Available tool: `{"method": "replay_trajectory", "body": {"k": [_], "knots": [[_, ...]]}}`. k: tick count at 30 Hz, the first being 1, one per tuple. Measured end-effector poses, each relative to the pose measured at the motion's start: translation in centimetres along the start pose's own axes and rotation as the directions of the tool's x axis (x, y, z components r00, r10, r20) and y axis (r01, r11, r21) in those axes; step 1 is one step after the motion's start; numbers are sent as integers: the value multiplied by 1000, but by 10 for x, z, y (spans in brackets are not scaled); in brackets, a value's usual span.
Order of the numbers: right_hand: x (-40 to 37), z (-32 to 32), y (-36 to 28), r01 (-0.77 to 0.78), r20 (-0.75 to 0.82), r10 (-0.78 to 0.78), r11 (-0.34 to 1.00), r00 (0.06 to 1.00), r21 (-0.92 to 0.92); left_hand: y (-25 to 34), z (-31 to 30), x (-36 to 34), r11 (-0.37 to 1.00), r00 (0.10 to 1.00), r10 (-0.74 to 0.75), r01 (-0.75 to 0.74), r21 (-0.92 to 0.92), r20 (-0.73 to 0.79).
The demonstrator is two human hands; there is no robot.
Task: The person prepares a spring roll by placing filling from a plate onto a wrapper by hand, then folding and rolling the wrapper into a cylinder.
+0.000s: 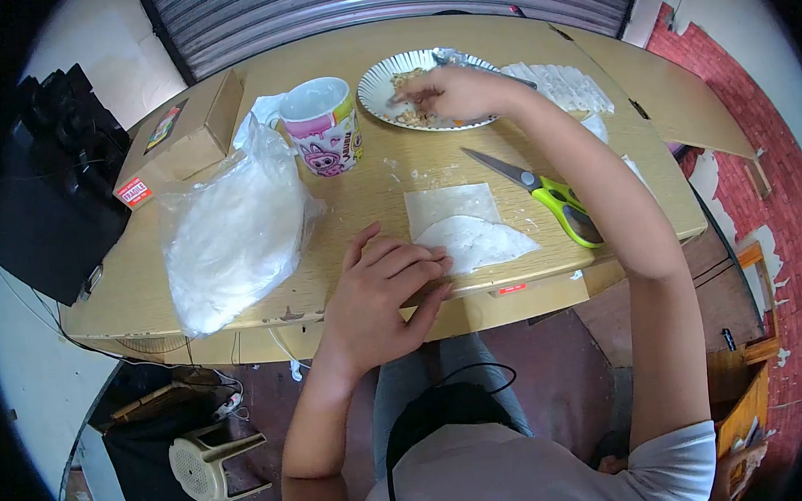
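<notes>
Far left, a black bag [48,180] hangs off the table [370,188] edge, and next to it sits a cardboard box [183,135] with a red sticker. Moving along, there's a crinkled clear plastic bag [230,233], slumped and full of something white and powdery. Behind it stands a glossy mug [323,127] with a pink cartoon print.

Now the left hand [376,293]: it lies flat at the near edge of the table, fingers stretched out close together, with the fingertips pressing on the left corner of the top wrapper [483,243]. That wrapper is thin, pale and floury, with a rounded left end tapering to a point on the right. It lies over the lower edge of a square wrapper [449,203], which is flat on the wood.

Further back is a ridged paper plate [373,91] holding crumbly tan filling [411,114]. The right hand [456,93] is over it, well apart from the wrappers, fingers bunched with the tips down in the filling. Whether they've pinched any, I cannot tell.

To the right lie scissors [544,191] with green handles, blades shut. Beyond the plate sits a stack of wrappers [565,84], white and square.
</notes>
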State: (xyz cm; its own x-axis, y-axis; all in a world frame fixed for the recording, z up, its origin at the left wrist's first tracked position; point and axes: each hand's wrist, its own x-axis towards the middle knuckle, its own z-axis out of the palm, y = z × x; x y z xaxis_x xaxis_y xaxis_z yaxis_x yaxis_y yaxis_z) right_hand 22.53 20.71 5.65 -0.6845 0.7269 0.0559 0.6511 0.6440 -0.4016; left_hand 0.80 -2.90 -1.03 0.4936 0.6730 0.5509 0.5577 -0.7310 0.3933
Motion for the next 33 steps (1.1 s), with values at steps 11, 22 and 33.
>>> {"method": "replay_trajectory", "body": {"k": [11,22,33], "knots": [[-33,-1,3,-43,124,22,984,992,170,1,-1,0,1000,1000,-3,3,-7,-1],[-45,-3,-7,-14,29,10,986,1000,167,1,-1,0,1000,1000,-11,11,0,8],[-39,-9,-16,-210,100,400,241,911,948,-1,1,-1,1000,1000,2,-2,10,-5]]}}
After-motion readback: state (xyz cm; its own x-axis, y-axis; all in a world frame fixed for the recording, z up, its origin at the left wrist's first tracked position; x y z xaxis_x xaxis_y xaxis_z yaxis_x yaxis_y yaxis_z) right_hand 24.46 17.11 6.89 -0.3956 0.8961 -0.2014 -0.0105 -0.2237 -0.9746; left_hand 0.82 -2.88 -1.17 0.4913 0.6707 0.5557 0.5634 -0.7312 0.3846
